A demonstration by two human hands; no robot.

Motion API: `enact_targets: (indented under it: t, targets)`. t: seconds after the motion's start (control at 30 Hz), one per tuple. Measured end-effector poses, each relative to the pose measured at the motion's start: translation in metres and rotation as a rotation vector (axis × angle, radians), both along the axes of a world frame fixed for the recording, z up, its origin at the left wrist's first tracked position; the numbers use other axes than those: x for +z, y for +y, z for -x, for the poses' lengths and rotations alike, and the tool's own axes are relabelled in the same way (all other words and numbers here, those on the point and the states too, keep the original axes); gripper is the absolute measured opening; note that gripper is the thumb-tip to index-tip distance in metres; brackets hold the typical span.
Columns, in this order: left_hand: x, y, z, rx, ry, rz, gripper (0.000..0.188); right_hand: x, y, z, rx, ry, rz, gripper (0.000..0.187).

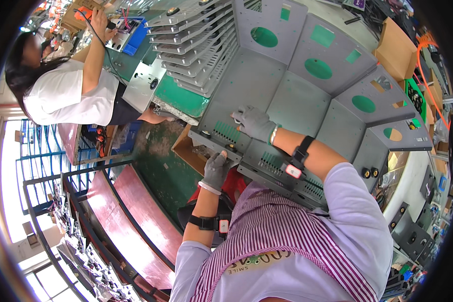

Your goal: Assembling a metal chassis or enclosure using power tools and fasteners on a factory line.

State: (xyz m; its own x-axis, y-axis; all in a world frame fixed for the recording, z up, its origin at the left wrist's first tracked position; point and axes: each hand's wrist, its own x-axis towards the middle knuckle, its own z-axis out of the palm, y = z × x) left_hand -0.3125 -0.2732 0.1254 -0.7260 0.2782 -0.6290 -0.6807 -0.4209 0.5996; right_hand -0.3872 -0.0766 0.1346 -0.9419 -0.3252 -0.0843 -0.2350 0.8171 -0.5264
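Observation:
Grey sheet-metal chassis panels (299, 103) stand side by side in front of me, each with a flat base and a raised wall with round and square cutouts. My left hand (215, 171), in a grey glove, is closed at the front lip of the leftmost chassis, beside a small black round foot (230, 147). Over the base of that same chassis is my right hand (255, 123), also gloved, near a row of slots (226, 132). Its fingers are bent inward; whatever they may hold is too small to make out.
Slotted metal plates (191, 50) are stacked on the green-topped bench at the upper left. A co-worker (75, 90) works beyond it with an orange tool. An open cardboard box (189, 153) sits below the bench, and a black-framed rack (116, 201) stands at lower left.

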Motion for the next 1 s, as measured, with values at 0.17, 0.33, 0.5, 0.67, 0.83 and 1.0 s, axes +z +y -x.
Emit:
enact_targets:
  t: [0.17,0.33,0.5,0.67,0.83,1.0]
  targets:
    - [0.003,0.001,0.0,0.017,0.027,-0.081,0.032,-0.007,-0.004,0.02,0.162,-0.071,-0.237,0.024]
    - [0.001,-0.001,0.0,0.01,0.023,-0.028,0.032,-0.013,-0.007,0.01,0.084,-0.46,0.298,0.028]
    - [-0.004,-0.003,-0.001,-0.05,0.077,-0.027,0.039,-0.021,-0.011,-0.009,0.118,-0.616,0.665,0.033]
    - [-0.008,-0.005,-0.001,-0.054,0.069,-0.096,0.041,-0.014,-0.01,-0.007,0.016,-0.893,0.801,0.027]
    - [-0.009,-0.006,0.0,-0.091,0.065,0.002,0.042,-0.012,-0.015,-0.01,-0.04,-0.878,0.799,0.026]
    - [-0.007,-0.005,-0.001,-0.058,0.155,-0.096,0.041,-0.018,-0.021,-0.008,0.099,-0.551,0.542,0.031]
